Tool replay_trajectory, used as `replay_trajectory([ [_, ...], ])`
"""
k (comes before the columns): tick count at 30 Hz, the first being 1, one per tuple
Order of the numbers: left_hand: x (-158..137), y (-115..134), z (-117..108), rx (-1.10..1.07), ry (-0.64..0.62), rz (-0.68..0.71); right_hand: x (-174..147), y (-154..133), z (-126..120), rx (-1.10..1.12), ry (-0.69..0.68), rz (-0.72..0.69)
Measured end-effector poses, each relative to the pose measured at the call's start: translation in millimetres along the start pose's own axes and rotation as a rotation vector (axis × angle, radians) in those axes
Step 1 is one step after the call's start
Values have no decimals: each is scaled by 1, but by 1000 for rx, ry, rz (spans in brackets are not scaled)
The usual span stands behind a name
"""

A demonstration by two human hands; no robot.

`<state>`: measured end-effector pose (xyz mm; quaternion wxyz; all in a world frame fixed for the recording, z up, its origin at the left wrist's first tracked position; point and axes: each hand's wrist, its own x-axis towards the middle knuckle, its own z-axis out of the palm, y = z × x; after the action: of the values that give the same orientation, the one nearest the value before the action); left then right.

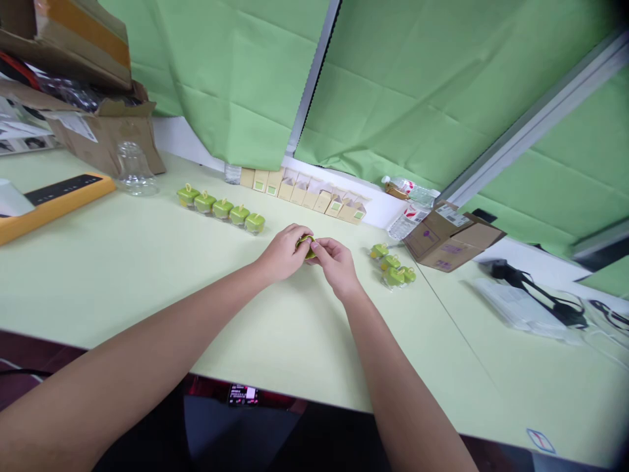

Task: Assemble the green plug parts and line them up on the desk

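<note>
Head cam: your L hand & R hand are gripping a small green item btwn them, fingers partly hiding it, over the table. Green tubs are sitting in a row to the L, others clustering R; cartons are lining the back.

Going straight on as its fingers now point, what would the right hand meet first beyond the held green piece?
Most likely the left hand, which grips the same green piece from the other side, just ahead of the right hand; exact depth is unclear.
</note>
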<state>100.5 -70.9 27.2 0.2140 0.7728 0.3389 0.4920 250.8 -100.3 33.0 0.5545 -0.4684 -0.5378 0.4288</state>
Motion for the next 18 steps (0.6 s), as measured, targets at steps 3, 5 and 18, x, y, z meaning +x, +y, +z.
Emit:
replay_trajectory([
  [3,0,1,-1,-28,-28,17,-1,-1,1,-12,38,-22],
  [5,-1,2,-2,-36,-39,18,-2,-3,2,-20,69,-75],
  [18,-3,5,-3,-122,-115,5,-2,3,1,-278,72,-276],
])
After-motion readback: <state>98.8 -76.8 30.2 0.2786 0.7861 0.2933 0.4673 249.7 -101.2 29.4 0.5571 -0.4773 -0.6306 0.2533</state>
